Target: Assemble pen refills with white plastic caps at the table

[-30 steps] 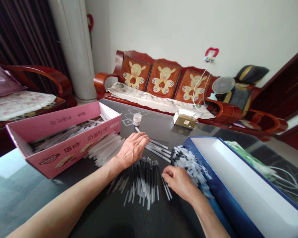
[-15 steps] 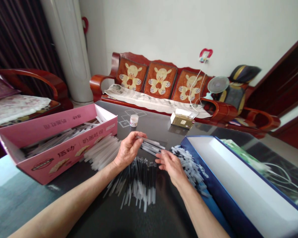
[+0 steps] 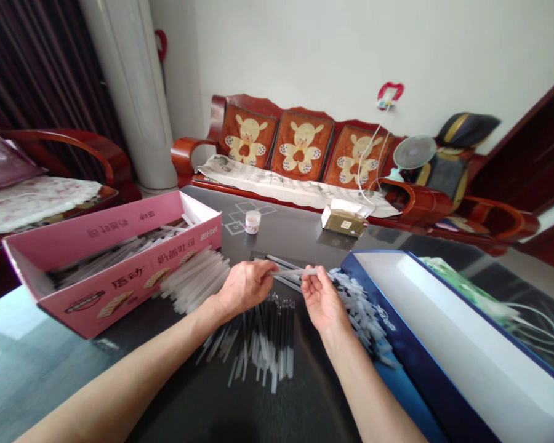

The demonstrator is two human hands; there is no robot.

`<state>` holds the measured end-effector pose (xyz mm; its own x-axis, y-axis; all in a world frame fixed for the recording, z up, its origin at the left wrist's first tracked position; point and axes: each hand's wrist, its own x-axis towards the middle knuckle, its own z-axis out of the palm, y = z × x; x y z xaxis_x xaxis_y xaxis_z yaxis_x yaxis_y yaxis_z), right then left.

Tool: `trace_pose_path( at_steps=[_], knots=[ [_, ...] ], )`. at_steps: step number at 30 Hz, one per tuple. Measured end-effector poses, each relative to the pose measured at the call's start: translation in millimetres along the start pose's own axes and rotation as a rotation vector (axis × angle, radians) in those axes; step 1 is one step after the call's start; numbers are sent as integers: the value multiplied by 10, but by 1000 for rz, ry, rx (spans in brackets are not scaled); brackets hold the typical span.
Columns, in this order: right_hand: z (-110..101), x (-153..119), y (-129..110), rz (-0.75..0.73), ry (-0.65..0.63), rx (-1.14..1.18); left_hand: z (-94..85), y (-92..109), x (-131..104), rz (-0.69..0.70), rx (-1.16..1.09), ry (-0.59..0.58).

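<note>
Between my hands a slim stick with a translucent whitish sleeve (image 3: 300,272) lies level above the table. My left hand (image 3: 247,284) is closed on its left end, and the thumb and fingertips of my right hand (image 3: 322,298) pinch the right end. Several similar thin sticks (image 3: 289,282) rest on the table just behind it. Below and between my wrists spreads a pile of dark sticks with translucent ends (image 3: 271,344). Left of my left hand is a stack of frosted tubes (image 3: 196,280). Short translucent pieces (image 3: 362,304) are heaped to the right of my right hand.
A pink cardboard box (image 3: 133,277) with more tubes stands at left, an open blue box (image 3: 397,344) at right. Farther back on the dark table (image 3: 295,224) are a small round jar (image 3: 252,222) and a tissue pack (image 3: 344,221). Behind is a wooden sofa (image 3: 191,151).
My left hand has lowered slightly and curled more tightly. My right hand has turned palm up and now grips the stick's right end, which it was apart from before.
</note>
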<state>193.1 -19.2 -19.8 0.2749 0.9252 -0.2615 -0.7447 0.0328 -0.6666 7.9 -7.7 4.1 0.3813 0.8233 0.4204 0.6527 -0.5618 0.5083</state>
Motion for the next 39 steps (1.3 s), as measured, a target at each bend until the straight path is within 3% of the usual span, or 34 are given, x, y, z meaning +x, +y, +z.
trace_pose_path(
  at_steps=[3,7,10,16,20,29,35,39],
  knots=[
    [-3,-50,82,-54,-84,-86,-28,78,-34,100,234,-125],
    [46,-168,212,-79,-205,-175,22,143,-75,111,312,-207],
    [84,-228,264,-68,-248,-177,64,187,-98,83,323,-193],
    [114,-271,303,14,-200,-161,112,291,-131,70,388,-103],
    [134,-295,327,30,-184,-125,165,298,-159,67,377,-108],
    [127,-263,317,0,-157,-82,164,347,-110,-73,-51,-130],
    [117,-301,340,25,-232,-101,105,321,-44,-388,-676,-348],
    [144,-250,210,15,-210,-98,105,363,-63,-512,-1032,-408]
  ],
)
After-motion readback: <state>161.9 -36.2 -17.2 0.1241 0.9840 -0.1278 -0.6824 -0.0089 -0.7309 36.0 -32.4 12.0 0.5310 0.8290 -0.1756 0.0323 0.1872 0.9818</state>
